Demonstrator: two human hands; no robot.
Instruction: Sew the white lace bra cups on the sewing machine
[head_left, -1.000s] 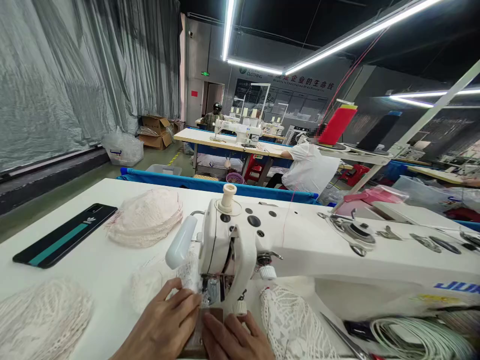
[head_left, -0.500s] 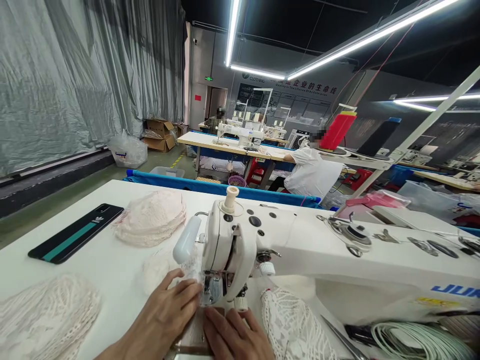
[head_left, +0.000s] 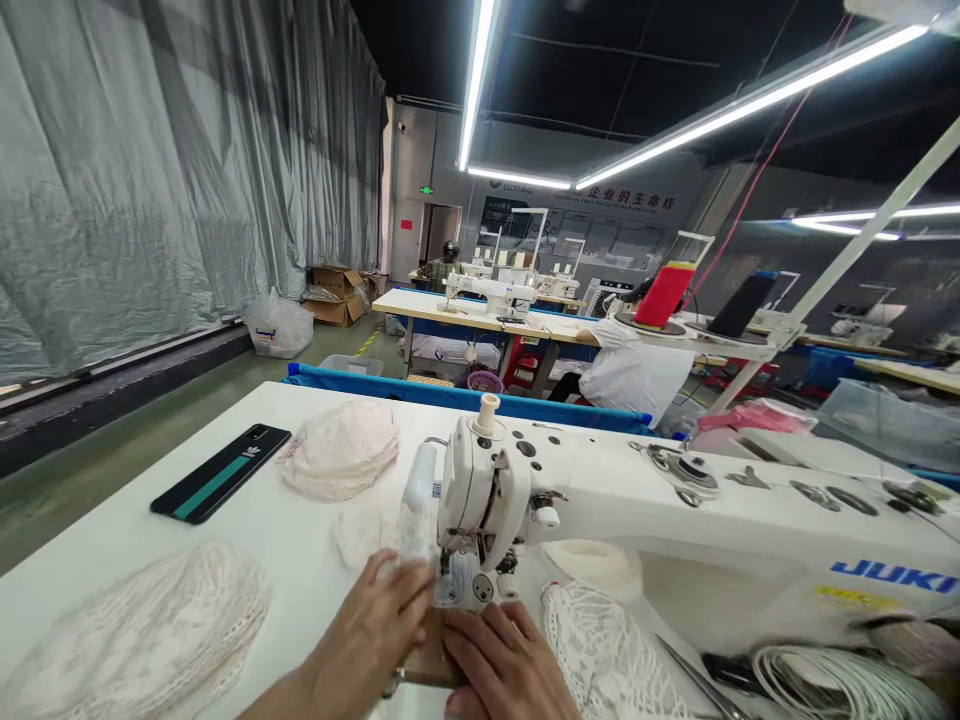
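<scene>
A white JUKI sewing machine point(head_left: 517, 500) stands before me, its needle area partly hidden by my hands. Left of the presser foot, my left hand point(head_left: 379, 615) has its fingers closed on a white lace piece point(head_left: 416, 525); the fingertips are slightly blurred. My right hand point(head_left: 510, 660) lies palm down in front of the needle, fingers stretched over the brownish machine plate point(head_left: 431, 650). Any cloth beneath its fingers is hidden. Close to its right side rests a white lace cup-shaped piece point(head_left: 596, 640).
Stacked lace pieces point(head_left: 142, 640) and a pale pile point(head_left: 341, 450) lie left, with a dark phone point(head_left: 221, 475) between. Scissors point(head_left: 701, 675) and a pale green cord coil point(head_left: 825, 680) lie right. Red thread point(head_left: 667, 295) stands on a rack. A person in white point(head_left: 637, 365) sits beyond.
The view has shifted, so the table and machine sit lower and the left-side things further right. My left hand moves slightly beside the presser foot; my right hand stays in front of the needle.
</scene>
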